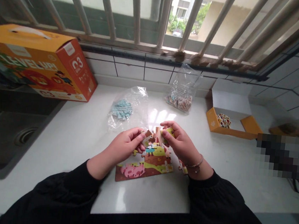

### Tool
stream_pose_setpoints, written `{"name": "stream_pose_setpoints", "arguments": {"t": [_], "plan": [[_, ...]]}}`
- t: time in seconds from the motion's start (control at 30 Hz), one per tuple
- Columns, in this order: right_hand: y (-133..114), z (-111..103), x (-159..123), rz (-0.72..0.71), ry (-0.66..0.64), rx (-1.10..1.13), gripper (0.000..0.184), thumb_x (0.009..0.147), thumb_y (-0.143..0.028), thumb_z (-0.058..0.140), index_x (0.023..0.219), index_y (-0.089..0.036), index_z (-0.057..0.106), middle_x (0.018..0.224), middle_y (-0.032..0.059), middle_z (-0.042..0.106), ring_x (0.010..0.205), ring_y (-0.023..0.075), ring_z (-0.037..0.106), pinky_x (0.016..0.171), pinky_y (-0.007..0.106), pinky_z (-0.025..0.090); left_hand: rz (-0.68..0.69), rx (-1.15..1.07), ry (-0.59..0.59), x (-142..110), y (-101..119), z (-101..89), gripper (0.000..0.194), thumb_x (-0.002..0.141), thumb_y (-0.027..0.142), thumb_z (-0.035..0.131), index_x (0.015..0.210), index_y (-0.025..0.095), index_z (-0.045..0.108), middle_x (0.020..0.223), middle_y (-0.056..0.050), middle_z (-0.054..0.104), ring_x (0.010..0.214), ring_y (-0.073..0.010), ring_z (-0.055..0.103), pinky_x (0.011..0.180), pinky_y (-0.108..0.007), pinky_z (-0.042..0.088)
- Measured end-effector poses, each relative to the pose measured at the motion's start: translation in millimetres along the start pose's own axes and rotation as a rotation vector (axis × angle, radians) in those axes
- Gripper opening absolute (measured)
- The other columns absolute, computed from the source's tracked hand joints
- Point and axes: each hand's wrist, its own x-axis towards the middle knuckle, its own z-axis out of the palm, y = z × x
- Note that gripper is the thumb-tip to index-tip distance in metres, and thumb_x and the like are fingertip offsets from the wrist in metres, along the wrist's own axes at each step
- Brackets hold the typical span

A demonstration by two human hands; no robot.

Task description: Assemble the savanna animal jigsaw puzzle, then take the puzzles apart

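Observation:
A partly joined colourful jigsaw puzzle point(149, 162) lies flat on the white counter point(83, 133) in front of me. My left hand point(124, 145) pinches a small puzzle piece point(147, 135) at the puzzle's upper edge. My right hand point(178, 140) is closed on a yellow-green piece point(169, 131) just to the right of it. Both hands hover over the top of the puzzle, fingertips almost meeting. Black sleeves cover both arms, and a thin bracelet sits on the right wrist.
An orange puzzle box point(39, 63) stands at the back left. A clear bag of blue pieces point(127, 108) and another bag of mixed pieces point(182, 94) lie behind the puzzle. An open orange tray box point(231, 117) holds pieces at right. A sink point(8, 136) is left.

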Motion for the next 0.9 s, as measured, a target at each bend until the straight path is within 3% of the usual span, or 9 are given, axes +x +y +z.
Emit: {"name": "stream_pose_setpoints", "arguments": {"t": [0.1, 0.27, 0.43, 0.53, 0.67, 0.8, 0.9], "plan": [[-1, 12, 0, -0.164, 0.007, -0.305, 0.026, 0.109, -0.046, 0.070, 0.127, -0.027, 0.071, 0.111, 0.0055, 0.076, 0.097, 0.0216, 0.070, 0.087, 0.037, 0.057, -0.029, -0.165, -0.062, 4, -7, 5.2, 0.051, 0.105, 0.069, 0.064, 0.118, 0.020, 0.069, 0.095, -0.007, 0.080, 0.083, -0.0228, 0.080, 0.077, -0.036, 0.066], [1, 32, 2, -0.277, 0.034, -0.545, 0.020, 0.114, -0.042, 0.063, 0.121, -0.026, 0.072, 0.115, 0.0085, 0.076, 0.110, 0.0260, 0.070, 0.101, 0.043, 0.056, 0.066, 0.065, -0.038, 4, -9, 8.7, 0.042, 0.098, 0.055, 0.080, 0.124, 0.022, 0.073, 0.101, -0.006, 0.081, 0.090, -0.0256, 0.078, 0.078, -0.036, 0.063], [9, 40, 1, -0.353, -0.128, -0.555, 0.043, 0.121, -0.043, 0.041, 0.151, -0.023, 0.065, 0.129, 0.0137, 0.068, 0.123, 0.0271, 0.068, 0.112, 0.047, 0.056, 0.163, 0.267, 0.020, 3, -2, 8.1, 0.031, 0.105, 0.048, 0.067, 0.116, 0.021, 0.076, 0.105, -0.006, 0.083, 0.089, -0.0238, 0.076, 0.079, -0.035, 0.058], [7, 25, 3, -0.389, -0.074, -0.628, 0.046, 0.121, -0.041, 0.039, 0.161, -0.025, 0.058, 0.138, 0.0145, 0.066, 0.129, 0.0284, 0.066, 0.116, 0.049, 0.055, 0.182, 0.402, 0.064, 2, 1, 4.1, 0.026, 0.105, 0.044, 0.065, 0.112, 0.021, 0.076, 0.099, -0.005, 0.082, 0.083, -0.0228, 0.076, 0.074, -0.034, 0.056], [3, -10, 4, -0.240, 0.265, -0.982, 0.043, 0.116, -0.041, 0.054, 0.149, -0.018, 0.067, 0.134, 0.0204, 0.067, 0.127, 0.0379, 0.063, 0.113, 0.059, 0.053, 0.205, 0.548, 0.212, 1, 1, -5.6, 0.024, 0.102, 0.039, 0.068, 0.118, 0.022, 0.074, 0.099, -0.005, 0.082, 0.083, -0.0240, 0.077, 0.076, -0.036, 0.056], [9, -31, 2, 0.046, 0.262, -1.232, 0.030, 0.101, -0.046, 0.078, 0.112, -0.018, 0.080, 0.116, 0.0190, 0.069, 0.111, 0.0385, 0.066, 0.101, 0.054, 0.056, 0.166, 0.538, 0.297, 1, 0, -10.8, 0.028, 0.100, 0.039, 0.070, 0.122, 0.023, 0.073, 0.099, -0.005, 0.082, 0.084, -0.0253, 0.079, 0.078, -0.037, 0.058], [13, -38, 1, 0.115, 0.276, -1.206, 0.028, 0.094, -0.045, 0.085, 0.102, -0.019, 0.077, 0.117, 0.0173, 0.069, 0.109, 0.0359, 0.067, 0.099, 0.049, 0.055, 0.133, 0.530, 0.318, 1, 0, -10.5, 0.029, 0.100, 0.040, 0.070, 0.123, 0.022, 0.073, 0.100, -0.005, 0.083, 0.084, -0.0260, 0.079, 0.077, -0.038, 0.058]]}}
